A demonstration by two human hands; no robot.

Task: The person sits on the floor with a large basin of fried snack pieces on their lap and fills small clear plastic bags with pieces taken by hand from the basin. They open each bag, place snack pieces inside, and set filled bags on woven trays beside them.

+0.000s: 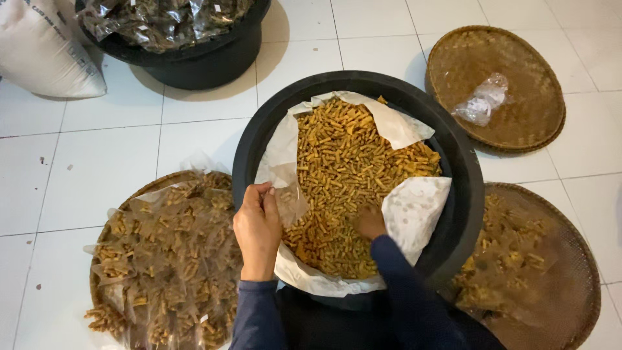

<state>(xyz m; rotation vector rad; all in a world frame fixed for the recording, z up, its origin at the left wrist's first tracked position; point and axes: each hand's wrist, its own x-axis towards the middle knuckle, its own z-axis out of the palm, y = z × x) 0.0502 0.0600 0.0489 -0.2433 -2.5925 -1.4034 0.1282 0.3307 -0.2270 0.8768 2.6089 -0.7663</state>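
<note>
A big black tub lined with white paper holds a heap of small golden-brown snack sticks. My left hand is at the tub's near left rim, fingers pinched on a clear plastic bag that hangs into the tub. My right hand is dug into the snack sticks near the front of the heap, its fingers mostly buried. Both arms wear dark blue sleeves.
A woven tray at left is piled with filled clear bags of snacks. Another woven tray at right holds loose snacks. A third tray at back right carries a crumpled plastic bag. A black tub of dark packets and a white sack stand at back left.
</note>
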